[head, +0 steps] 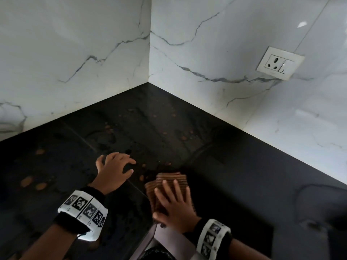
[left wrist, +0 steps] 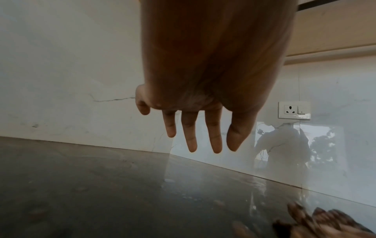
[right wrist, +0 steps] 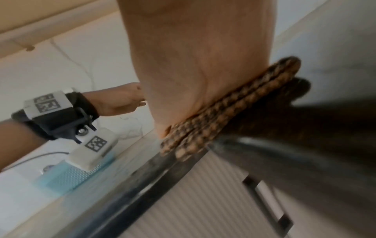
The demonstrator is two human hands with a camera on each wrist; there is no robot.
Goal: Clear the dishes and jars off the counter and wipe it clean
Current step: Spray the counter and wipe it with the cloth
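Pretty dim overall. The black counter [head: 234, 177] is left murky in the head view, while the marble walls [head: 216, 53] are lit softly, with a glare spot at 2 o'clock. Straight lines get bent toward the edges. The right wrist view is smeared by motion blur, the cloth [right wrist: 223, 116] especially.

Cloth [head: 170, 186] on counter [head: 234, 177], right of left hand [head: 112, 170].
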